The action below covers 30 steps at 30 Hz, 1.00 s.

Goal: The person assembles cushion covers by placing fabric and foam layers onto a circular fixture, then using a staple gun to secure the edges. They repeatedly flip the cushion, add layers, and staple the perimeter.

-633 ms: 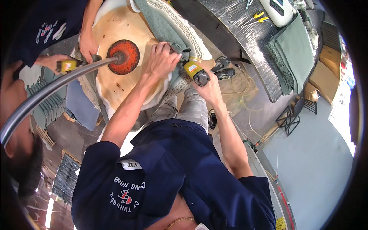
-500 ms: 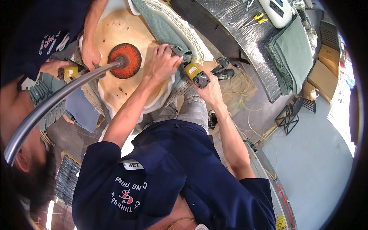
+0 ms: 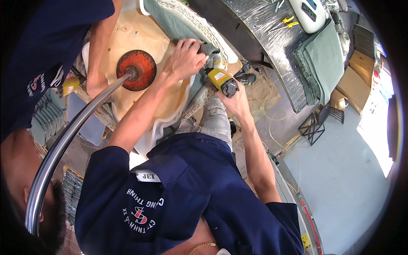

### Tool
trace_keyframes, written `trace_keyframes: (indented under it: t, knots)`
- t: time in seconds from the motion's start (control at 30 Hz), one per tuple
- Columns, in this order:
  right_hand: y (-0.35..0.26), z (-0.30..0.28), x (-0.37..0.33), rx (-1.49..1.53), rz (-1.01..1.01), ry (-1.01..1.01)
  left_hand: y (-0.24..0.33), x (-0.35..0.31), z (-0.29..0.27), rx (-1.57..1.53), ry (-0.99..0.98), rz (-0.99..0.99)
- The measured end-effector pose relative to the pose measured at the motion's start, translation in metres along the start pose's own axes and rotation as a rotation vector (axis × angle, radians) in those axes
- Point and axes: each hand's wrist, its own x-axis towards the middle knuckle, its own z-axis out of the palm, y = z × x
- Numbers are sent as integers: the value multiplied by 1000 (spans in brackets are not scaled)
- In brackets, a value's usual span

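A seat-like piece with a pale plywood panel (image 3: 163, 36) is in front of me, underside up, with white padding along its edge. Grey-green fabric (image 3: 163, 19) lies over its right edge. My left hand (image 3: 185, 60) is closed on a bunched fold of this fabric at the near right corner. Wrapped in my right hand (image 3: 237, 101) is a yellow and black staple gun (image 3: 220, 79), its nose close to the fold beside my left fingers. Whether the nose touches the fabric cannot be seen.
An orange-red disc (image 3: 144, 70) on a curved metal tube (image 3: 68, 138) presses on the panel. On the left, a co-worker's hand (image 3: 97, 85) rests by the panel, near another yellow staple gun (image 3: 70, 86). A film-covered table (image 3: 259, 38) carries folded fabric (image 3: 321, 63) and yellow-handled tools (image 3: 289, 22).
My hands stay at the same corner, and the left one still grips the fabric. The co-worker's arm and body have shifted inward, and the whole view has moved slightly.
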Motion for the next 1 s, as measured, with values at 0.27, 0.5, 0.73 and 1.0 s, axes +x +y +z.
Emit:
trace_keyframes:
  t: [0.27,0.5,0.73,1.0]
  knots:
    - [-17,16,17,-165,156,12,-13,16,7,-26,-83,149]
    - [9,0,7,-50,23,-44,-33,25,18,-148,-112,221]
    - [-16,30,12,-18,220,50,-38,26,23,-167,-47,226]
    - [-30,31,22,0,263,46,-43,31,25,-107,-21,183]
